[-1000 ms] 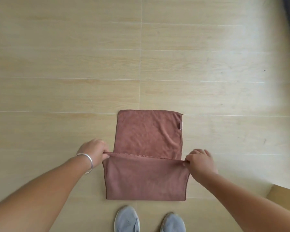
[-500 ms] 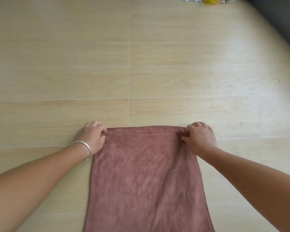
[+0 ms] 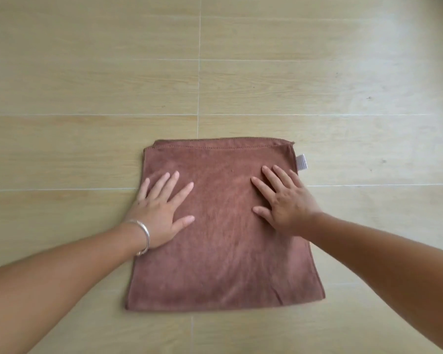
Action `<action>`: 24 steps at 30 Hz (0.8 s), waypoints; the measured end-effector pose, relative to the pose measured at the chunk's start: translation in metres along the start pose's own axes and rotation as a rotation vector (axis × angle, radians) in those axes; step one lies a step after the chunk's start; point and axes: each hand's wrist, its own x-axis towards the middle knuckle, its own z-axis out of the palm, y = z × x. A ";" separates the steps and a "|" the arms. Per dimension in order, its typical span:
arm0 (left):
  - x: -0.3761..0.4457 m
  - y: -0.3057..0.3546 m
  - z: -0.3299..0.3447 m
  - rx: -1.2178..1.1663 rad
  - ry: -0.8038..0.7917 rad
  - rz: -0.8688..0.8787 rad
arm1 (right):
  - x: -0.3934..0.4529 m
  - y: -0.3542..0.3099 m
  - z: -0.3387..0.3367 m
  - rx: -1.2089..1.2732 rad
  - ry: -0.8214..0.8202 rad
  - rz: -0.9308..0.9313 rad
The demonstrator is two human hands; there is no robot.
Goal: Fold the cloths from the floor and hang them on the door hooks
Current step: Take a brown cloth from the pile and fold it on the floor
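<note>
A brown cloth lies folded in half on the floor, its two stitched edges nearly lined up at the far side. A small white label sticks out at its far right corner. My left hand, with a silver bangle on the wrist, presses flat on the cloth's left part, fingers spread. My right hand lies flat on the right part, fingers straight. No door hooks are in view.
Light wood-look floor tiles with pale grout lines surround the cloth on all sides.
Both hands carried the near edge of the cloth over to the far edge, let go of the corners, and now lie flat on top of the fold.
</note>
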 end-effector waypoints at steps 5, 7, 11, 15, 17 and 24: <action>0.010 0.011 -0.021 -0.007 -0.054 -0.010 | -0.010 -0.018 -0.003 0.096 0.000 0.001; -0.017 0.024 -0.013 -0.020 -0.009 0.097 | -0.034 -0.023 0.006 0.080 -0.003 -0.125; -0.079 0.027 0.012 0.054 0.016 0.338 | -0.079 -0.016 0.021 0.001 -0.004 -0.352; -0.113 0.009 0.025 0.118 0.023 0.438 | -0.114 -0.005 0.035 -0.011 0.007 -0.472; -0.117 0.003 0.028 0.137 0.013 0.453 | -0.125 -0.002 0.040 -0.054 -0.004 -0.517; -0.114 -0.002 0.023 0.126 -0.026 0.426 | -0.125 -0.002 0.039 -0.161 0.007 -0.490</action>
